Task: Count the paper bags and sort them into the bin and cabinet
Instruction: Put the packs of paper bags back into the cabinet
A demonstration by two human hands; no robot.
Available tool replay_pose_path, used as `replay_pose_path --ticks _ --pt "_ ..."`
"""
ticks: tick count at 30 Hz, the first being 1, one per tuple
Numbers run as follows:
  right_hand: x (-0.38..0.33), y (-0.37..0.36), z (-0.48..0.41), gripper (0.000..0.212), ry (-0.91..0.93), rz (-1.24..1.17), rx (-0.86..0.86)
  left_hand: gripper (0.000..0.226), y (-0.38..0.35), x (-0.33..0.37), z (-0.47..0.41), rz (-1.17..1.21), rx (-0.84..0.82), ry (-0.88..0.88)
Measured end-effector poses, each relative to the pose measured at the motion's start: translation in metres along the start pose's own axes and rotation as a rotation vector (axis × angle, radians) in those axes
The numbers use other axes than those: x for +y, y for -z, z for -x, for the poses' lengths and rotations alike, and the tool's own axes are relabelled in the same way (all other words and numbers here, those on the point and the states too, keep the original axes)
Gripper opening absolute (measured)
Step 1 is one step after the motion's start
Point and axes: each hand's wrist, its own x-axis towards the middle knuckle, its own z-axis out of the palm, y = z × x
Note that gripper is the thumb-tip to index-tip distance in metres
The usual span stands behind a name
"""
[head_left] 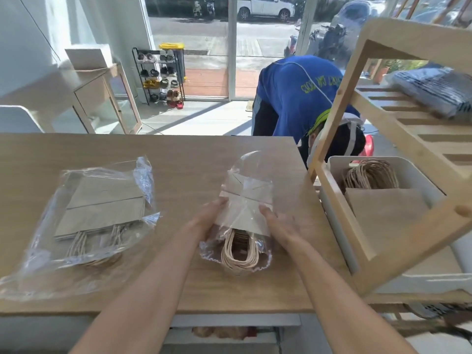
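Note:
A small pack of white paper bags [244, 210] in clear plastic wrap lies on the wooden table [178, 154], twine handles toward me. My left hand [209, 215] grips its left edge and my right hand [278, 223] holds its right edge. A larger pack of brown paper bags [102, 213] in loose clear plastic rests at the table's left. A white bin [339, 226] on the wooden shelf unit [332, 139] at the right holds brown paper bags [383, 210] with twine handles.
A person in a blue shirt [293, 98] bends down beyond the table's far right corner. A folded dark item [439, 90] lies on the shelf's upper slats. A shoe rack [161, 75] and a glass-fronted cabinet [107, 103] stand farther back by the window.

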Motion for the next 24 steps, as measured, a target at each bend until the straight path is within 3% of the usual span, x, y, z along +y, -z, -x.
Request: replay_pose_path --ticks 4,7,10,12,15,17,24 --pt "0.003 -0.01 0.004 0.087 0.034 -0.232 -0.059 0.032 0.001 -0.009 0.005 0.06 -0.012 0.039" --pt "0.005 -0.014 0.01 0.058 0.123 -0.462 -0.139 0.044 0.007 -0.019 -0.006 0.044 0.009 0.013" --pt "0.006 -0.027 0.023 0.056 0.133 -0.699 -0.151 0.061 0.023 -0.05 -0.048 -0.003 -0.004 -0.024" --pt "0.005 -0.036 0.034 0.045 0.117 -0.735 -0.109 0.065 0.021 -0.042 -0.019 0.038 0.014 -0.028" --pt "0.003 -0.048 0.057 0.034 0.083 -0.783 -0.059 0.032 0.022 -0.028 0.047 0.079 -0.013 -0.046" --pt "0.003 -0.057 0.076 0.032 0.085 -0.808 -0.025 0.026 0.03 -0.033 0.073 0.069 -0.022 -0.059" --pt "0.018 -0.082 0.146 0.057 0.053 -0.67 0.201 0.025 0.05 -0.057 0.149 0.06 0.022 -0.126"
